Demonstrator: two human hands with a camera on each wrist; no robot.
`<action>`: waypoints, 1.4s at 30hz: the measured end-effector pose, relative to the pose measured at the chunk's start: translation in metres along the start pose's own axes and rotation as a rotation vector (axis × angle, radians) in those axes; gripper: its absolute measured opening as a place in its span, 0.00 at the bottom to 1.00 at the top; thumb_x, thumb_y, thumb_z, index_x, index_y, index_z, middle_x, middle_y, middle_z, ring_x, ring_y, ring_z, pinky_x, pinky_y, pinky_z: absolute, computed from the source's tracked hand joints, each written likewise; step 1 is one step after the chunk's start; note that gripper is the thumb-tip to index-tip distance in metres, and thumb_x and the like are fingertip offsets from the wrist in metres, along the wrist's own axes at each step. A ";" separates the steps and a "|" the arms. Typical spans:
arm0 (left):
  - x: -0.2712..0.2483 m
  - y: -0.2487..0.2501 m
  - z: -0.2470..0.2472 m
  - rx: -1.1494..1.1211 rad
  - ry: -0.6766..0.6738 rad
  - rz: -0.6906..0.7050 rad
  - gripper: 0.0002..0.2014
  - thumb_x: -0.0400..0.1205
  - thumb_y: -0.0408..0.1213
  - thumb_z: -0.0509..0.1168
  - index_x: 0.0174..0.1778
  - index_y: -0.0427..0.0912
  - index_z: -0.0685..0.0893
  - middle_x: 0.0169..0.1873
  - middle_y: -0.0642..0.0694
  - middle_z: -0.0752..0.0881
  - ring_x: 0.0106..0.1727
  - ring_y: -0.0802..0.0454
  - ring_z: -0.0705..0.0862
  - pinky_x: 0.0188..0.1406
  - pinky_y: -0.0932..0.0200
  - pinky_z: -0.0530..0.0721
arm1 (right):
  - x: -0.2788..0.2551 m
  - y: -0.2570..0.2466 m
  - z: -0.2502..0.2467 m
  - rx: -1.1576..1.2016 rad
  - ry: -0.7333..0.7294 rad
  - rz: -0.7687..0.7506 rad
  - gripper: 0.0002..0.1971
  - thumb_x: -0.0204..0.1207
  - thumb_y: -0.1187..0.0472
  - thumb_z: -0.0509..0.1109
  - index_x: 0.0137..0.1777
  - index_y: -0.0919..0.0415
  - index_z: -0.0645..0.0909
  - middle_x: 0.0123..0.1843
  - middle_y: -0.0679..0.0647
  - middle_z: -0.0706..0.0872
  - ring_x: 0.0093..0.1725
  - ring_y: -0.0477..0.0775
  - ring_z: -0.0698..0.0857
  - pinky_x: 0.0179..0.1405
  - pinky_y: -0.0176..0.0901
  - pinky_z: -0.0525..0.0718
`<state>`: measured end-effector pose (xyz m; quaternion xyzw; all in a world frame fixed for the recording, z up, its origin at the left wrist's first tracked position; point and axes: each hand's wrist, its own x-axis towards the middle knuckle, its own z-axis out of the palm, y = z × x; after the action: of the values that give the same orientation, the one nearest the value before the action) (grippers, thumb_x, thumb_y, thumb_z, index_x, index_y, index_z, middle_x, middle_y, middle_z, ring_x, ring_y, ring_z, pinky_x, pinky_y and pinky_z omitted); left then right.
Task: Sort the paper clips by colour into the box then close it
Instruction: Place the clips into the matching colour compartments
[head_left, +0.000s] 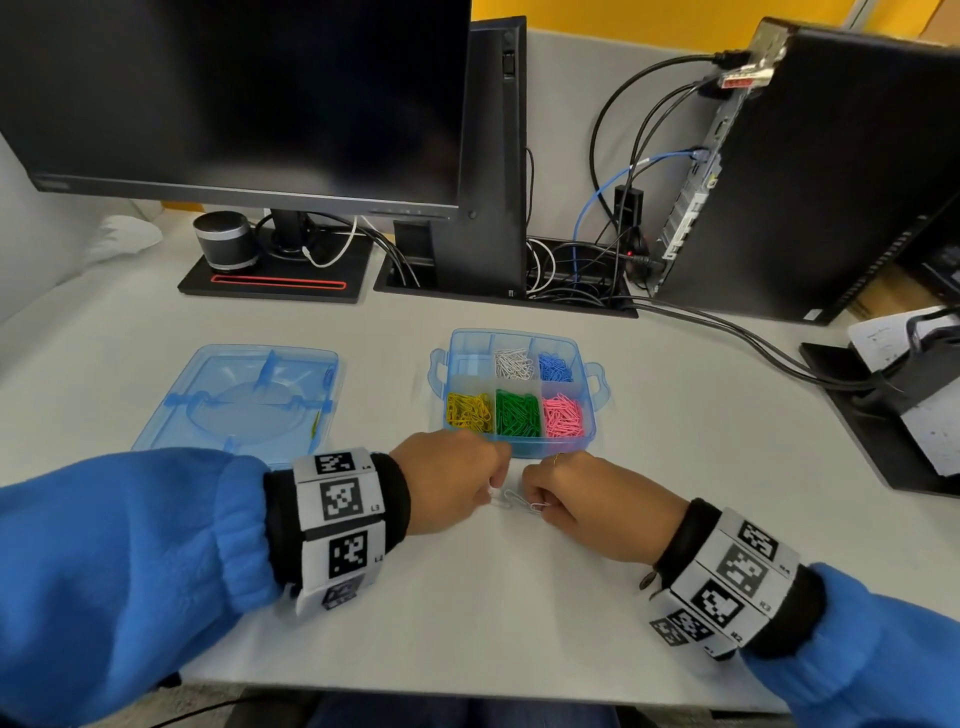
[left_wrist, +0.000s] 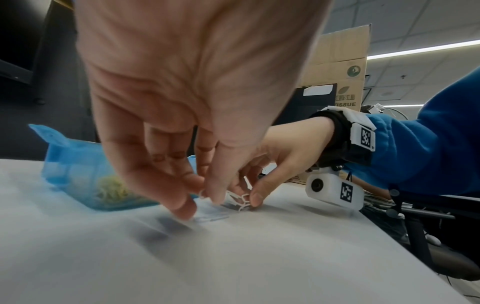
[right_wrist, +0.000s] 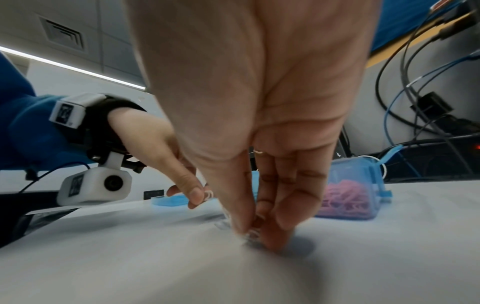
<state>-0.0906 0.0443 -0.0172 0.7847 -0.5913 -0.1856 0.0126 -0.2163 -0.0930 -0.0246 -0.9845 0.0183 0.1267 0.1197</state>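
While both hands sit low on the white desk (head_left: 675, 426), I see them meet just in front of the near wall of the blue box (head_left: 519, 447). My left hand (head_left: 449, 488) has its fingers curled, and its fingertips (left_wrist: 215, 195) pinch white paper clips (head_left: 519, 501) that lie on the desk. My right hand (head_left: 582, 501) is curled too, and its fingertips (right_wrist: 249, 226) pinch the other end of the same little bunch. The clips touch the desk between the two hands, close to the box but not in it.

That box stands open. Its front row holds yellow clips (head_left: 470, 410), green clips (head_left: 517, 413) and pink clips (head_left: 563, 415). Behind them are white clips in the box (head_left: 514, 364) and blue clips (head_left: 555, 366). The back left part looks bare.

Over on the left lies the blue lid (head_left: 249, 400), flat and well apart from the box. A thin yellow-green thing lies at its right edge, but I cannot tell what it is.

Bare desk lies between me and the hands, down to the near edge, and more on the right of the box. Behind the box are the monitor (head_left: 234, 104), the computer (head_left: 831, 182) and black cables (head_left: 753, 343).
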 end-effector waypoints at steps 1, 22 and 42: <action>0.001 0.002 0.002 0.030 -0.007 -0.010 0.08 0.86 0.39 0.59 0.60 0.47 0.76 0.58 0.48 0.81 0.56 0.48 0.79 0.47 0.56 0.75 | -0.001 0.001 0.000 -0.002 0.005 0.005 0.06 0.80 0.67 0.60 0.43 0.56 0.70 0.41 0.52 0.77 0.39 0.54 0.74 0.38 0.42 0.72; 0.007 0.011 0.011 0.143 0.010 -0.009 0.10 0.86 0.43 0.60 0.60 0.45 0.76 0.60 0.47 0.81 0.59 0.44 0.81 0.45 0.55 0.72 | -0.005 0.028 -0.036 0.189 0.257 0.102 0.09 0.79 0.61 0.68 0.36 0.58 0.78 0.29 0.54 0.81 0.29 0.46 0.74 0.31 0.29 0.72; 0.006 0.008 0.006 0.056 -0.060 -0.048 0.07 0.84 0.42 0.62 0.55 0.46 0.80 0.57 0.47 0.81 0.58 0.46 0.80 0.48 0.55 0.73 | 0.015 0.004 -0.041 0.096 0.295 0.188 0.07 0.75 0.56 0.71 0.36 0.52 0.81 0.34 0.45 0.85 0.34 0.45 0.82 0.38 0.39 0.80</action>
<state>-0.0986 0.0375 -0.0226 0.7928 -0.5773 -0.1929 -0.0316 -0.1923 -0.1064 0.0093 -0.9796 0.1335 -0.0094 0.1501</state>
